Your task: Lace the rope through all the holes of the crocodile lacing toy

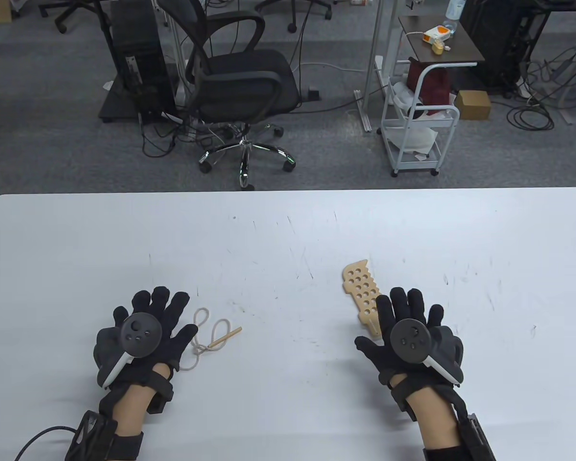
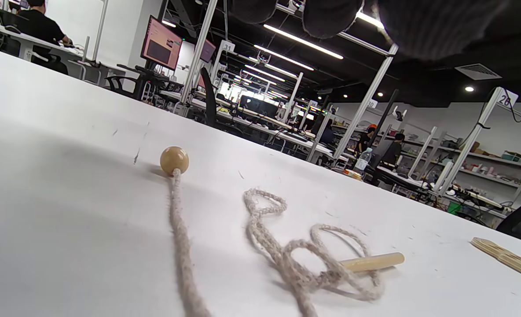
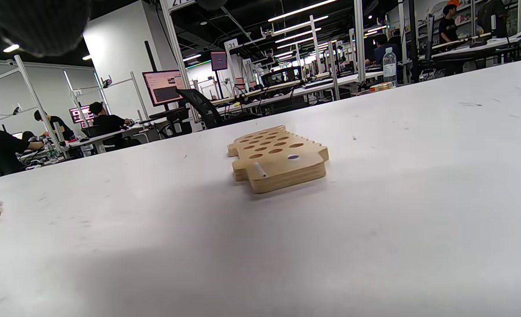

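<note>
Both hands hover spread, palms down, near the table's (image 1: 288, 225) front edge. The left hand (image 1: 141, 333) hangs over the loose rope (image 1: 206, 338); the right hand (image 1: 410, 333) covers the crocodile board's (image 1: 362, 288) near end.

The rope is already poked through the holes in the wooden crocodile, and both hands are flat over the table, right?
Not quite. The rope isn't through any holes. In the table view it lies loose beside the left hand, apart from the wooden crocodile, which sits by the right hand. Both hands are spread flat over the table.
</note>
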The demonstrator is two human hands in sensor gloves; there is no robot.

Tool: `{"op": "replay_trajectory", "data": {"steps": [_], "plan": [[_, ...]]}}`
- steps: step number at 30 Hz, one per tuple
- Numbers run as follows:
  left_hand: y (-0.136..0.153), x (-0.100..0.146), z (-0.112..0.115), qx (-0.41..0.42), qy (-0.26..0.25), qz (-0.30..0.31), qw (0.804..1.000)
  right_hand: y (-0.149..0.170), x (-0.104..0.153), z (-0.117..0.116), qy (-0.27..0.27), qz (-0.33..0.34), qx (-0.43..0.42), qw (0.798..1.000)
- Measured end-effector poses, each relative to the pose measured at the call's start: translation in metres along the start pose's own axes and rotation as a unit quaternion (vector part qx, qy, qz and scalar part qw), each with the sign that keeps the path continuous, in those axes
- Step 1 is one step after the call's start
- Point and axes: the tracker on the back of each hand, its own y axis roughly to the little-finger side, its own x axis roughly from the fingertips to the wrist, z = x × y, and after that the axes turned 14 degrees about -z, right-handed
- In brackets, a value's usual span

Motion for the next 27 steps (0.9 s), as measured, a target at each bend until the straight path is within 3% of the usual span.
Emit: {"op": "replay_trajectory", "data": {"steps": [17,27], "plan": [[-0.005,0.007,-0.001,0.008,-0.001,0.017,1.000,0.000,-0.004,0.006,0.003,-0.021,-0.003,1.000],[-0.005,0.006,-0.001,0.015,0.003,0.020,1.000,-0.010,-0.020,0.010,-0.020,-0.040,0.027,0.999]]}}
